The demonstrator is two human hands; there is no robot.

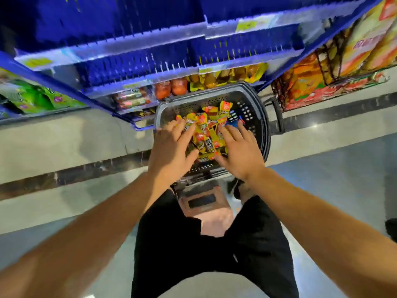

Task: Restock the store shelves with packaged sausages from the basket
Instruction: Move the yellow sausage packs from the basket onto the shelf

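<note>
A dark perforated basket point(258, 108) stands on the floor in front of the blue shelves point(150, 61). Inside it lies a heap of yellow-and-red sausage packs point(206, 134). My left hand point(169, 151) rests on the left side of the heap with spread fingers, its thumb against the near edge. On the right side lies my right hand point(240, 151), fingers spread the same way and thumb turned inward. The packs are bunched between the two hands. Part of the heap is hidden under my fingers.
The lowest shelf holds sausage sticks point(133, 100), red packs point(171, 87) and yellow packs point(225, 76); the upper shelves look bare. Green packs point(32, 97) sit at left, orange-red packs point(322, 82) at right. A pinkish stool point(204, 203) stands between my legs.
</note>
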